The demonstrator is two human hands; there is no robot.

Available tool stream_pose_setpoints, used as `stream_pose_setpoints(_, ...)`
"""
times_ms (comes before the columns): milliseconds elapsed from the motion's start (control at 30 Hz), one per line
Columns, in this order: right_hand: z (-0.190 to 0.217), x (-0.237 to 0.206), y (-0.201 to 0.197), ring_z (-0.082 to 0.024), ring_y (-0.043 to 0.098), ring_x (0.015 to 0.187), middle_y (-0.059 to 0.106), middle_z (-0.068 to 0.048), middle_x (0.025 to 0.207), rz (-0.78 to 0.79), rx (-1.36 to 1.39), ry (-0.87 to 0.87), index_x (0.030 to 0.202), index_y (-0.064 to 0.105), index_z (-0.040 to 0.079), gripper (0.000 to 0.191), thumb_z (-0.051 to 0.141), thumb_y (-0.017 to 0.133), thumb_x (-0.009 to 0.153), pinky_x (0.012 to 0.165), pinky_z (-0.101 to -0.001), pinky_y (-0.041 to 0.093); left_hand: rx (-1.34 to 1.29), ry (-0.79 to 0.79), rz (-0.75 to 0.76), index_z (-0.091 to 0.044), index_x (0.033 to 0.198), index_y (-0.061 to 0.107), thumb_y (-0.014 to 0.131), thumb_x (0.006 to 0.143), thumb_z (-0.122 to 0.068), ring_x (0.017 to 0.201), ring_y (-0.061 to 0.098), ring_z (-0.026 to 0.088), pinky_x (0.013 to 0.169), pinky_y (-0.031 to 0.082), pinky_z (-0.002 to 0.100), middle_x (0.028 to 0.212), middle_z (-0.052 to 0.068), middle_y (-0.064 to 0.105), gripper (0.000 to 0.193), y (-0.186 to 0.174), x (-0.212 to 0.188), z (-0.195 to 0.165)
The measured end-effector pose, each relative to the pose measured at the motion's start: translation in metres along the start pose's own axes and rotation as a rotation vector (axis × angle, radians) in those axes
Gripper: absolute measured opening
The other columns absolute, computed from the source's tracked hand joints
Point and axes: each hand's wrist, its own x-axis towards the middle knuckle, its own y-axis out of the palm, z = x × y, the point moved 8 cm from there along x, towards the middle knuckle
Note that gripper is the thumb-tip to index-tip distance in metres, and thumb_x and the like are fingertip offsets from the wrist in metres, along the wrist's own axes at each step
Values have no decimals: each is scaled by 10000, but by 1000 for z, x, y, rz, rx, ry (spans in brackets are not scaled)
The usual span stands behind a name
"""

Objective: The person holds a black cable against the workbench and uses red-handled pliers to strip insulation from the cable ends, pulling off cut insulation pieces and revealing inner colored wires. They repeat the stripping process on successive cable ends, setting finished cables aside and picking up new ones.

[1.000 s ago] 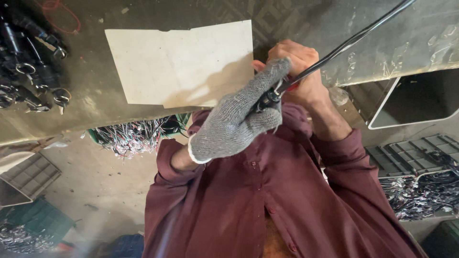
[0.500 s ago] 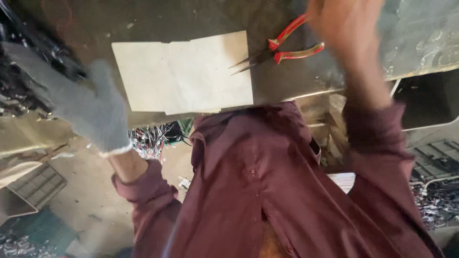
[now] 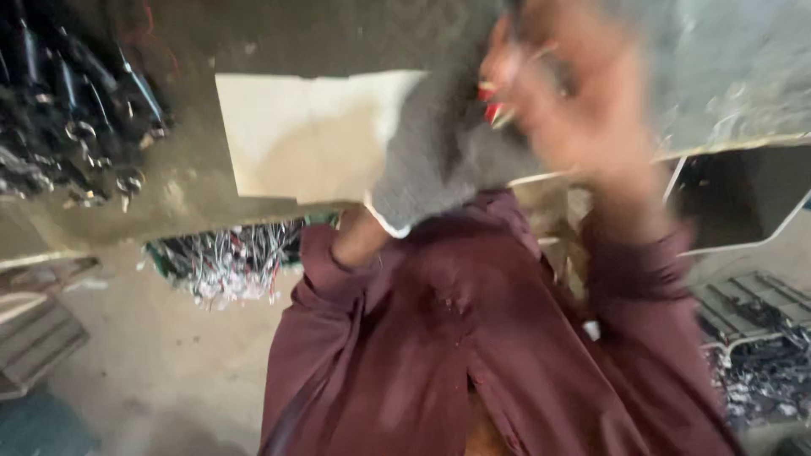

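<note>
Everything here is smeared by motion. My right hand (image 3: 583, 110), bare, is over the workbench at the upper right, its fingers curled on red-handled pliers (image 3: 492, 100), of which only a bit of red shows. My left hand (image 3: 439, 165), in a grey knit glove, sits just left of it and touches it, overlapping the right edge of a pale cardboard sheet (image 3: 304, 135). Blur hides whether the glove holds anything. My maroon shirt fills the lower middle.
A heap of black cables with metal ends (image 3: 72, 118) lies on the bench at the far left. A bundle of wires (image 3: 228, 257) hangs under the bench edge. A dark metal tray (image 3: 743, 198) and crates of parts (image 3: 760, 355) stand at the right.
My gloved left hand has swung from the cable heap at the left back to the middle. My right hand has come down onto the pliers that lay on the bench.
</note>
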Motion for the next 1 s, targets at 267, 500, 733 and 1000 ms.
stream_pose_setpoints(267,-39,-61,37,-198,647,768,666,-102,908,-445,1195,293,1079,563,44,138,181,563,1079,719,-326,529,-665,-552,-41,-36,1333,595,620,1095,-228,929,705,220,883,565,313,1039,99,715,306,27,-26,50)
stream_pose_setpoints(500,58,-57,51,-283,662,692,664,-151,865,73,299,-296,1042,577,-29,121,39,632,959,664,-374,523,-1163,-325,-16,-43,1307,606,630,1091,-275,883,682,209,905,547,336,1011,80,703,318,-4,-1,-11)
stream_pose_setpoints(733,10,-52,64,-362,624,643,594,-127,726,198,-336,-35,960,656,58,119,110,743,899,598,-465,473,-1257,-300,-130,-50,1282,617,641,1088,-323,837,659,197,926,529,358,984,61,692,335,-34,10,-10)
stream_pose_setpoints(1000,58,-26,-4,-304,619,1029,708,-118,1168,-145,-109,73,1157,647,21,351,315,527,1007,884,-385,482,-406,-493,386,-36,1256,601,782,910,-314,690,646,190,655,498,327,869,105,667,480,23,-8,-23)
